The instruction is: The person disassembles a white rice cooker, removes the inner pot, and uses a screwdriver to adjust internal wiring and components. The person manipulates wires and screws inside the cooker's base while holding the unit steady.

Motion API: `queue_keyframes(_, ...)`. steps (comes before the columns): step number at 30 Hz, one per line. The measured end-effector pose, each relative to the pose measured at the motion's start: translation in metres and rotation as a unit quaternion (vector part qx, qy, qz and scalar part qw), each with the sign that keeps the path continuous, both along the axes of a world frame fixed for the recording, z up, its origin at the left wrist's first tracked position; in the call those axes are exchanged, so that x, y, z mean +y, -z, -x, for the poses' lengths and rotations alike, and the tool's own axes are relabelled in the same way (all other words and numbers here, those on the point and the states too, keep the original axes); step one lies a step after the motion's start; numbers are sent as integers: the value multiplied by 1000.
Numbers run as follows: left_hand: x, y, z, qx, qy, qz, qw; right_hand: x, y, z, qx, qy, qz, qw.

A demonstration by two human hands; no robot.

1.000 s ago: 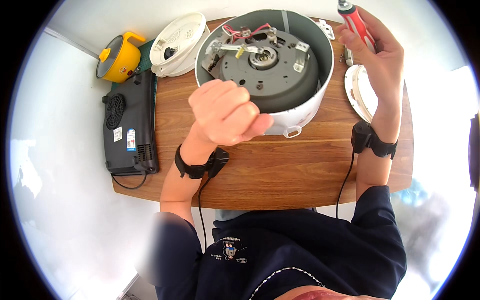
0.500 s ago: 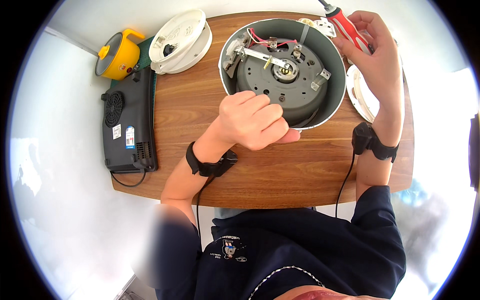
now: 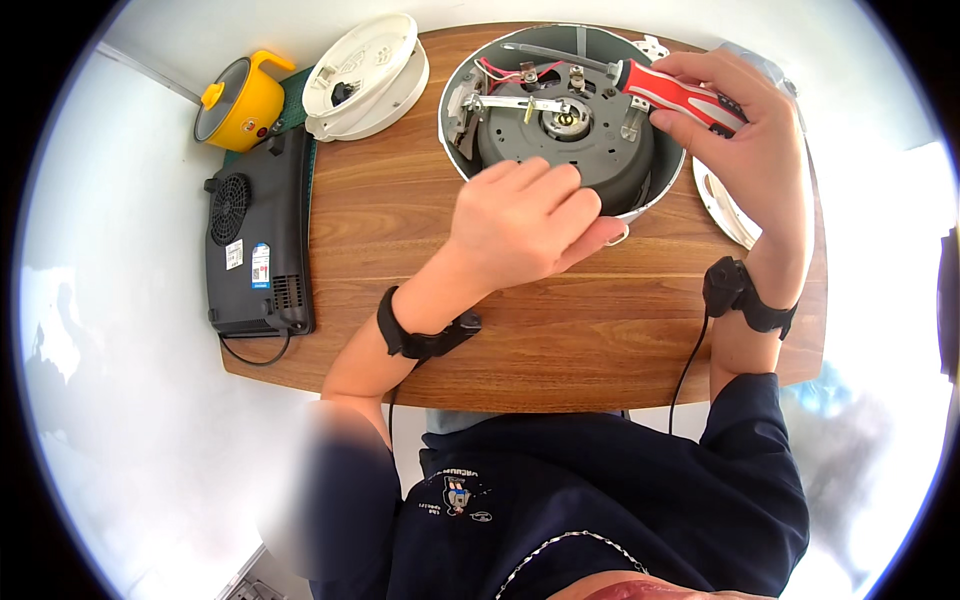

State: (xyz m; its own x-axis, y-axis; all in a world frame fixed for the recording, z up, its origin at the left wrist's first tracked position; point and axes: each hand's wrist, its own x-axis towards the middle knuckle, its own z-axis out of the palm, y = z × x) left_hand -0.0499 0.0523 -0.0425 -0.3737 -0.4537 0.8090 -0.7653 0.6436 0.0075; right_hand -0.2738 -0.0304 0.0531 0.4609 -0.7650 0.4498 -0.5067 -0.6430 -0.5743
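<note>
Possibly, screwdriver point(image 3: 672, 93) gripped in right hand point(image 3: 752, 128) could snag red wires point(image 3: 490, 70) at eleven o'clock if left hand point(image 3: 525, 222), clenched on pot point(image 3: 667, 158) rim at six, slips.

Over on the bench point(image 3: 370, 220), the pot shell point(image 3: 665, 165) stands between covers point(image 3: 372, 80) at left and a disc point(image 3: 722, 205) right; further left, the cooker point(image 3: 262, 215), a lidded pot point(image 3: 245, 105) behind.
</note>
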Motion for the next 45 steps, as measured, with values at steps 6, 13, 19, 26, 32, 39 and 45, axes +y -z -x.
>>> queue_keyframes(6,-13,-30,-58,315,29,-46,948,13,-6,-3,20,5,-14,1000)
queue_keyframes(13,-54,54,-83,660,168,-286,674,16,2,-16,34,-57,52,996)
queue_keyframes(19,-48,58,-55,633,231,-328,663,21,7,-25,29,-73,24,997)
queue_keyframes(26,-42,54,-52,614,260,-317,675,30,15,-39,10,-59,41,997)
queue_keyframes(32,-51,51,-52,616,307,-304,659,31,20,-44,-12,-58,59,996)
queue_keyframes(39,-44,51,-55,667,242,-381,592,36,15,-48,-8,-48,37,998)
queue_keyframes(45,-48,62,-55,672,268,-357,591,38,19,-52,11,-67,105,992)
